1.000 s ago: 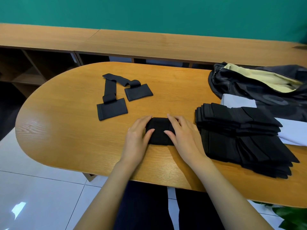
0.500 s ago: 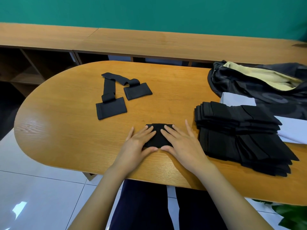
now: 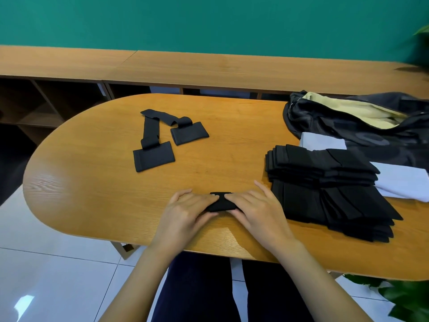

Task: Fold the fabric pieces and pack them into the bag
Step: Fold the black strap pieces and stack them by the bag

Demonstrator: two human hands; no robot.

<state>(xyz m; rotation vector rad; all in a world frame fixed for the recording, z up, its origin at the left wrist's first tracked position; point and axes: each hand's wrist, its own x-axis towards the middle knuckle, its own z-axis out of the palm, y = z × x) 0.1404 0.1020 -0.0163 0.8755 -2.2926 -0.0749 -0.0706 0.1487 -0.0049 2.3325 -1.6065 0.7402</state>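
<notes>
Hands: left hand and right hand both pinch folded black fabric piece lying on tabletop.

This looks like an office-style workroom rather than a home. There is a plain teal wall, a long wooden counter with open shelves beneath, a glossy white tiled floor and an oval wooden table. A stack of black fabric pieces (all seemingly alike) points to packing work. Plant leaves show at the corner.
</notes>
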